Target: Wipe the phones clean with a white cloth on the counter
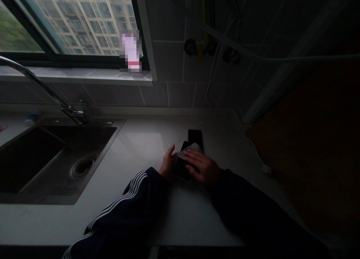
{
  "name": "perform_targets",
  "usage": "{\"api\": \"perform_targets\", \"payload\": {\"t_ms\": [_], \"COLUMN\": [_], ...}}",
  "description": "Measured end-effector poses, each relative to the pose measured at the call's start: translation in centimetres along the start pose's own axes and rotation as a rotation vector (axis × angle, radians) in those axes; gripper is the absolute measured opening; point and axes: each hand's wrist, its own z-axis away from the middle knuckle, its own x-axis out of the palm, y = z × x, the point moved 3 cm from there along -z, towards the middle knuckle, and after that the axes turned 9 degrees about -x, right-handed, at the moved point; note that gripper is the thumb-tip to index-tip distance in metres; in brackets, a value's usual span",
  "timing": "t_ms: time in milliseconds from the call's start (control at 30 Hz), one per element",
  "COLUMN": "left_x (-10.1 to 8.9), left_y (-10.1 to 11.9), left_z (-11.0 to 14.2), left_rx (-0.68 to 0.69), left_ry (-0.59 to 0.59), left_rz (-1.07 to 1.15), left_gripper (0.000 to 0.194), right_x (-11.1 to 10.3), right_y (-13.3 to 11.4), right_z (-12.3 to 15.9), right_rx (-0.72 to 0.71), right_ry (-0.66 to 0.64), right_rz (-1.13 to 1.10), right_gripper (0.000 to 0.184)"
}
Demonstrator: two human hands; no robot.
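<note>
A dark smartphone [182, 169] is tilted in front of me, its screen facing up. My left hand [168, 163] grips it along the left edge, thumb raised and the other fingers mostly hidden behind it. My right hand [203, 166] presses a thin, pale wipe [194, 147] against the upper part of the screen, with its fingers together and nearly flat. Whether the wipe is cloth or paper I cannot tell in this dim light. Just beyond, a second flat black object [195, 135], shaped like a phone, lies on the white countertop [140, 150], partly covered by the wipe.
To the left is a steel sink [95, 165] with a curved faucet [70, 111]. Above it, a blurred pinkish item [131, 53] stands on the windowsill [98, 77]. A white cable [209, 90] hangs down the tiled wall, and a white plug [266, 169] lies near the counter's right edge.
</note>
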Motion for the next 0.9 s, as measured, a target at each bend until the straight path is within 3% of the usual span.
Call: {"api": "perform_targets", "payload": {"t_ms": [200,467,900], "left_x": [0.9,0.6,0.1], "left_y": [-0.3,-0.3,-0.1], "left_z": [0.5,0.3,0.2], "left_rx": [-0.032,0.017,-0.015], "left_ry": [-0.024,-0.013,0.068], "left_rz": [-0.006,-0.002,0.043], "left_gripper": [0.066,0.071,0.071], "right_x": [0.0,0.3,0.4], "right_y": [2.2,2.0,-0.3], "right_z": [0.7,0.7,0.3], "right_rx": [0.158,0.08,-0.14], "right_ry": [-0.063,-0.189,-0.052], "right_rz": [0.083,0.062,-0.093], "right_gripper": [0.049,0.05,0.036]}}
